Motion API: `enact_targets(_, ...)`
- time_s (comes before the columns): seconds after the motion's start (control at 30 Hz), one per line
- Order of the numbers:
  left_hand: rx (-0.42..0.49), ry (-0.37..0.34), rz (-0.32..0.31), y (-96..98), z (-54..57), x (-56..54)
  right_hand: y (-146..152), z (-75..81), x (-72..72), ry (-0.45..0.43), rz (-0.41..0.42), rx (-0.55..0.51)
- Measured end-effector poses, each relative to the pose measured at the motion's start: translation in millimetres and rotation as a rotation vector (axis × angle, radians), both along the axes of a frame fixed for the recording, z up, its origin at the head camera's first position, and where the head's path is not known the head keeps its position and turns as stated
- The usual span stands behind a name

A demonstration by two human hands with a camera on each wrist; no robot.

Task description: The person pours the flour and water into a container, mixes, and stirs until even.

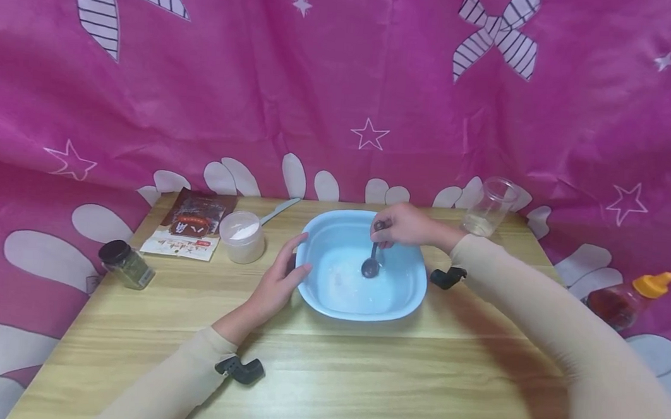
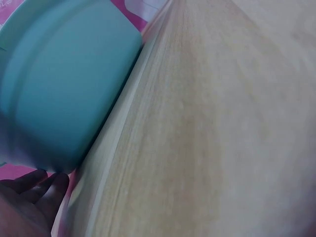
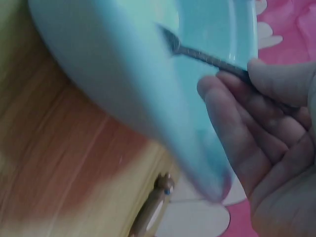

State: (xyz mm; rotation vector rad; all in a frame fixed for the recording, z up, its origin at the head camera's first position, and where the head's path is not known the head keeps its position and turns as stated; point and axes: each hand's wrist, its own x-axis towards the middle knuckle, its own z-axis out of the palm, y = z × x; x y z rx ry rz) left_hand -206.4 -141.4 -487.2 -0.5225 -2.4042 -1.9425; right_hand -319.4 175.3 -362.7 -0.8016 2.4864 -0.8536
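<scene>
A light blue basin (image 1: 359,310) stands on the wooden table in front of me. On its left side my left hand (image 1: 277,277) holds the rim, thumb over the edge and fingers along the outer wall; in the left wrist view the fingers (image 2: 53,192) lie against the basin's side. My right hand (image 1: 401,225) reaches over the far right rim and pinches a small dark spoon (image 3: 207,59) by its handle between thumb and fingers. The spoon's bowl points down, low inside the basin. A whitish patch shows on the basin's floor.
Left of the basin stand a tub of white powder (image 1: 244,246), a brown and white packet (image 1: 189,227) and a black-lidded spice jar (image 1: 127,265). A pale blue knife-like utensil (image 1: 280,210) lies behind. At right are a clear cup (image 1: 486,208) and a yellow-capped bottle (image 1: 618,305).
</scene>
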Motion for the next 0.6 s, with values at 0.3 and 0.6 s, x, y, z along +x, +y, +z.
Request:
enact_targets(0.3,-0.006,0.003,0.004,-0.4,-0.4,-0.3,1,-0.8,2.0,-0.078,0.122,0.062)
enact_targets(0.6,0.000,0.001,0.006,1.3,0.5,0.1,-14,-2.7,1.8,0.029,-0.014,-0.014)
